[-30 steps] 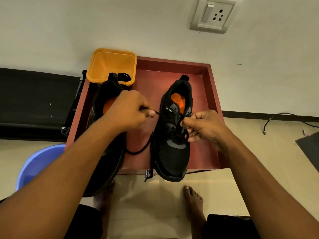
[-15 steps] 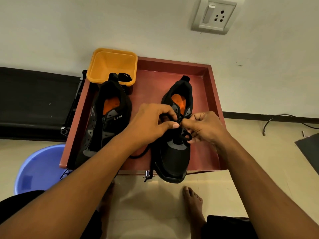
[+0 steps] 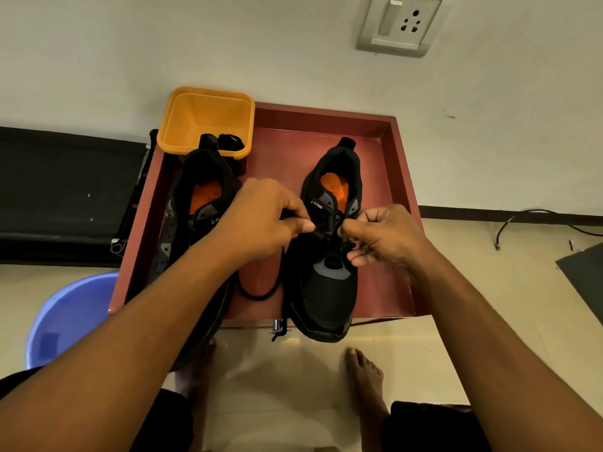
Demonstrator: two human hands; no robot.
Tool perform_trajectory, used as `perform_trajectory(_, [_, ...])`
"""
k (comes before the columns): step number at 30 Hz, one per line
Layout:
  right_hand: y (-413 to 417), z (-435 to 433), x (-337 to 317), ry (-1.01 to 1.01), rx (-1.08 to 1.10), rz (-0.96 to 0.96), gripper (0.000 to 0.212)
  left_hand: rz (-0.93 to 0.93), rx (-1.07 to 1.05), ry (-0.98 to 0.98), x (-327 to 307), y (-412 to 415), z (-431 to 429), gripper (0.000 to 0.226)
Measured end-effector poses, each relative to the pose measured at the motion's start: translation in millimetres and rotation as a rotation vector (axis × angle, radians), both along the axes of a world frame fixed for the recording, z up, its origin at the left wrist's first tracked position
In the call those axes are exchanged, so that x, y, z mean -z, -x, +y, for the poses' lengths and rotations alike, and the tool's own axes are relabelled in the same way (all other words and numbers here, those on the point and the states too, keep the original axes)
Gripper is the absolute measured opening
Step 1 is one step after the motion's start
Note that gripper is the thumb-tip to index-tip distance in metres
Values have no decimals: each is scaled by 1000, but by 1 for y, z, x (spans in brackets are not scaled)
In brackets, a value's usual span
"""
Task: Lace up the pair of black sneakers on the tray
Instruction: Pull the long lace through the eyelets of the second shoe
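While I am sitting with one bare foot (image 3: 363, 376) resting on the pale floor at the bottom of the frame, both my forearms are reaching up the picture toward the red tray (image 3: 402, 203). That tray is lying in the middle of the frame. The pair of black sneakers is sitting on it, toes pointing toward me and poking past its near edge.

My left hand (image 3: 261, 220) is hovering between the two shoes, thumb and forefinger pinching the black lace (image 3: 257, 293) beside the eyelets of the sneaker right of centre (image 3: 323, 295). My right hand (image 3: 381, 233) is curling over that same shoe's tongue, its fingertips pinching the lace from the other side. The two hands are sitting just beside each other, almost touching. A slack loop of the lace is lying on the tray floor between the shoes, and one end is dangling over the near edge.

The sneaker left of centre (image 3: 182, 223) is lying partly hidden under my left forearm, its orange insole showing. A blue basin (image 3: 68, 318) is sitting on the floor at the lower left, just beside the tray.

Farther up, a yellow tub (image 3: 205, 119) is perching at the tray's far left corner, with something black lying in it. Beyond, a wall socket (image 3: 399, 24) is showing at the upper right, and a black cable (image 3: 538, 212) is trailing along the floor at the right edge.
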State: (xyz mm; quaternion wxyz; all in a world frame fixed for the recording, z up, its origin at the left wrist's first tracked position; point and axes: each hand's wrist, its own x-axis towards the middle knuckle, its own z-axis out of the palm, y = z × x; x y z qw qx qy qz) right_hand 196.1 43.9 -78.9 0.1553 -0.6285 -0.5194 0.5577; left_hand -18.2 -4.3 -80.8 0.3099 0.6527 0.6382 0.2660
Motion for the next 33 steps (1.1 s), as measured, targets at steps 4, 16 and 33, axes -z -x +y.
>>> perform_trajectory(4, [-1,0,-2,21,-6,2,18,-61,-8,44,-3,16,1,6])
perform_trajectory(16, [0,0,-3,19,-25,-16,18,-31,65,134,-3,14,-5,13])
perform_trajectory(33, [-7,-29,-33,164,-71,204,30,-406,301,285,-28,-26,-46,13])
